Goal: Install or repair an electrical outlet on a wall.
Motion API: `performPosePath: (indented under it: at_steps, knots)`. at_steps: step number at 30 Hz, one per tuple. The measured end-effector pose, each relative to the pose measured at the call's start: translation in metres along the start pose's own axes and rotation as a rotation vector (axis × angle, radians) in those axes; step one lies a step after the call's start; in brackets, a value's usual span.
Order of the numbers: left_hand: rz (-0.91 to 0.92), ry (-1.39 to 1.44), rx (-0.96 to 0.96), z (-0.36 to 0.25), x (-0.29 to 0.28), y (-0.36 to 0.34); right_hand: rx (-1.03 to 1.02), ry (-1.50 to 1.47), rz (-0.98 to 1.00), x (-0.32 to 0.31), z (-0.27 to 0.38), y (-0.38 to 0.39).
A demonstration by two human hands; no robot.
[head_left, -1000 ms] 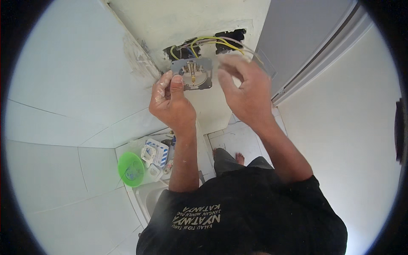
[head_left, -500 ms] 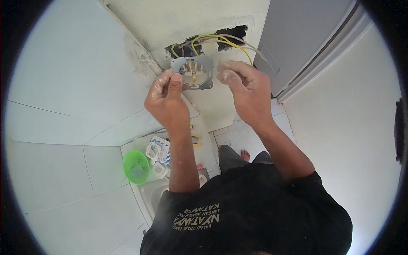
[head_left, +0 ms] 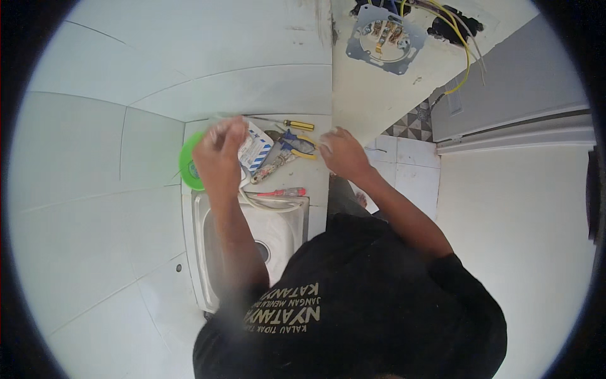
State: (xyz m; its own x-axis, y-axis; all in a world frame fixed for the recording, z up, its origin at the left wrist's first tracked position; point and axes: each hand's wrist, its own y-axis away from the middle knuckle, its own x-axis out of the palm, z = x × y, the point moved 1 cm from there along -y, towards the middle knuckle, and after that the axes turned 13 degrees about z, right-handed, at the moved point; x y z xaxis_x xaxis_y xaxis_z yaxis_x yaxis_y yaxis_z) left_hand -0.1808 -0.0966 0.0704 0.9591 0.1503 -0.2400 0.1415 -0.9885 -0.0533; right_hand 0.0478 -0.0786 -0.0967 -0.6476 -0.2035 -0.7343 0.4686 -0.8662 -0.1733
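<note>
Yellow-handled pliers (head_left: 290, 137) — just left of curled right hand (head_left: 346, 153) — grip impossible to tell.

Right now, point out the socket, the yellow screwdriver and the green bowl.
Socket (head_left: 380, 47): head view, metal strip at its middle.
Yellow screwdriver (head_left: 298, 125): head view, on the handle.
Green bowl (head_left: 189, 153): head view, on its wall.

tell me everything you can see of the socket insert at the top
The socket insert has a grey, metal-looking mounting plate, squarish with notched edges and a round opening. Inside show metal-looking terminals and a brass-coloured strip. It sits askew, open face toward the camera, before a dark wall opening; yellow and blue wires show behind its upper edge, their connections hidden. Neither the left hand nor the right hand touches it.
</note>
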Motion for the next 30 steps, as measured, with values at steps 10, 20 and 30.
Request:
performPosePath:
  at_steps: [10,20,30]
  knots:
    - [0.177,0.323,-0.156,0.069,0.045,0.061,0.102,0.402,0.205,0.049,-0.025,-0.067]
    - [0.583,1.068,-0.127,-0.005,0.117,-0.035,0.076,0.328,0.127,-0.036,0.017,0.0]
    - [1.161,1.769,-0.321,-0.044,0.183,-0.075,0.491,-0.344,-0.086,-0.211,0.083,0.204]
